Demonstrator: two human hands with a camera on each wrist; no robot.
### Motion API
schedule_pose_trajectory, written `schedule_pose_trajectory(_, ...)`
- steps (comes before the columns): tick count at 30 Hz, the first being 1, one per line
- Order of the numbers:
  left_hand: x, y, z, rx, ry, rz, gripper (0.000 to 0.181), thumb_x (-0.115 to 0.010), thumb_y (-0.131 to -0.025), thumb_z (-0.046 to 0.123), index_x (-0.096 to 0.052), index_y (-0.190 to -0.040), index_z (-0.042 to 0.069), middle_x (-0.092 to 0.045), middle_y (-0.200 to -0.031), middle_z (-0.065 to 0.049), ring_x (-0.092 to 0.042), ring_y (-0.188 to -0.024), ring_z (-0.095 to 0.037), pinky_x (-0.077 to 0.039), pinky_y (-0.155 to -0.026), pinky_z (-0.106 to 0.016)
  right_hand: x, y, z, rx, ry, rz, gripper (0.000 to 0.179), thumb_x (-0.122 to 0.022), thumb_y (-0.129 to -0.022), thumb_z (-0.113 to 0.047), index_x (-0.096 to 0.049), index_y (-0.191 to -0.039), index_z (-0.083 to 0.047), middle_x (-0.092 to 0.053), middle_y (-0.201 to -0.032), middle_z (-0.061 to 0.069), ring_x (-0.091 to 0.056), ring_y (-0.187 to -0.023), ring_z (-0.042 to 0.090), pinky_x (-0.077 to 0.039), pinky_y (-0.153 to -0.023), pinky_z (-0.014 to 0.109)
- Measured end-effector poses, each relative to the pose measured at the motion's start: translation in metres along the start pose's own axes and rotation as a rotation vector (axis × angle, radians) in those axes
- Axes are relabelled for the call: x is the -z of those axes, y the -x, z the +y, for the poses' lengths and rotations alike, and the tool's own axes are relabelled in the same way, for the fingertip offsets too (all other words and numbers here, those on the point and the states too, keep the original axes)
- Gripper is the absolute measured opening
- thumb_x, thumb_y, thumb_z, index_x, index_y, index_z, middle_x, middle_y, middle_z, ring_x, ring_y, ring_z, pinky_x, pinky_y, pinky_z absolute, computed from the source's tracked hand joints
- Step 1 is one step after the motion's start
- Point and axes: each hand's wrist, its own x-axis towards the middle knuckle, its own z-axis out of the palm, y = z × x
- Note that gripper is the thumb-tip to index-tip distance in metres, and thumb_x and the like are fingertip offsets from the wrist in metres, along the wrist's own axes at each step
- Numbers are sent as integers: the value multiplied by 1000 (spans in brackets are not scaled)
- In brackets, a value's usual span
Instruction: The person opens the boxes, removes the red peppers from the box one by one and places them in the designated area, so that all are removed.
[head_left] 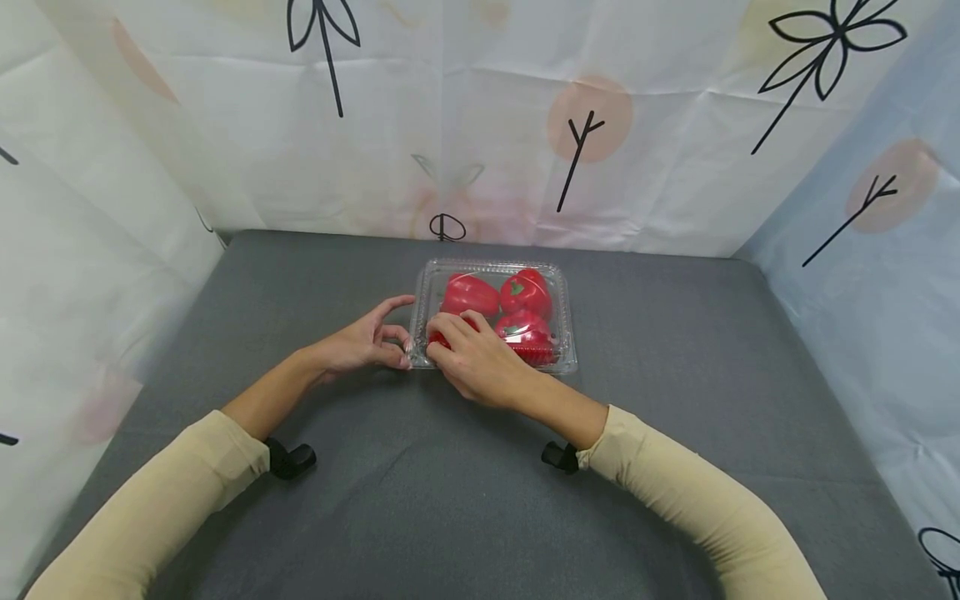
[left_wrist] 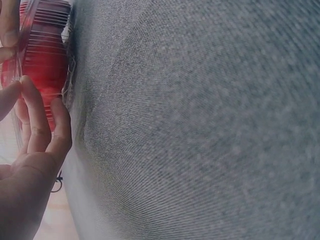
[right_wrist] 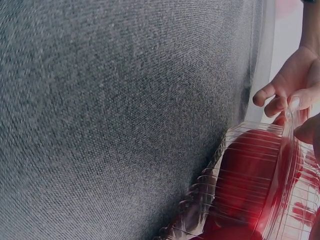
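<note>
A clear plastic clamshell box (head_left: 564,333) sits on the grey cloth with glossy red vegetables (head_left: 470,296) inside, some showing green stem ends. My left hand (head_left: 360,340) is at its left side, pinching the rim between thumb and fingertip near the front corner. Across the lid's front left part reaches my right hand (head_left: 480,360), its bent fingers and thumb close together at the lid edge, hiding one red vegetable partly. The left wrist view shows the ribbed side wall (left_wrist: 42,55) beside both hands' fingertips. In the right wrist view, the box (right_wrist: 250,175) stands below my left hand (right_wrist: 295,80).
Grey cloth (head_left: 675,350) covers the table around the box. Behind it and at both sides hang pale sheets (head_left: 495,125) printed with plants. Each forearm wears a black wrist strap (head_left: 291,460) by the beige sleeve (head_left: 202,467).
</note>
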Motion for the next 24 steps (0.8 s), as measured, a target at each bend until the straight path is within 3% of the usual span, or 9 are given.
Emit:
schedule_pose_trajectory(12, 0, 0, 2, 2, -8, 4, 95, -66, -88, -5, -5, -158, 18, -57, -102, -11, -66, -86, -18, -53, -84, -30, 1, 0, -2, -10, -4, 5, 17, -73, -89, -20, -63, -101, -11, -55, -118, 9, -49, -118, 26, -38, -104, 46)
schedule_pose_trajectory(19, 1, -1, -3, -12, -1, 7, 96, -65, -89, -6, -5, -159, 20, -59, -102, -11, -68, -88, -18, -55, -85, -31, 7, -6, -1, -27, -24, 50, 18, -72, -89, -19, -60, -100, -10, -55, -118, 9, -53, -112, 24, -38, -105, 45)
schedule_pose_trajectory(24, 3, -1, -2, -1, -41, 14, 96, -68, -89, -1, -5, -159, 20, -62, -101, -9, -67, -90, -19, -54, -86, -32, 9, -5, 0, -19, -36, 50, 18, -73, -89, -19, -62, -100, -10, -55, -119, 9, -52, -113, 24, -39, -105, 43)
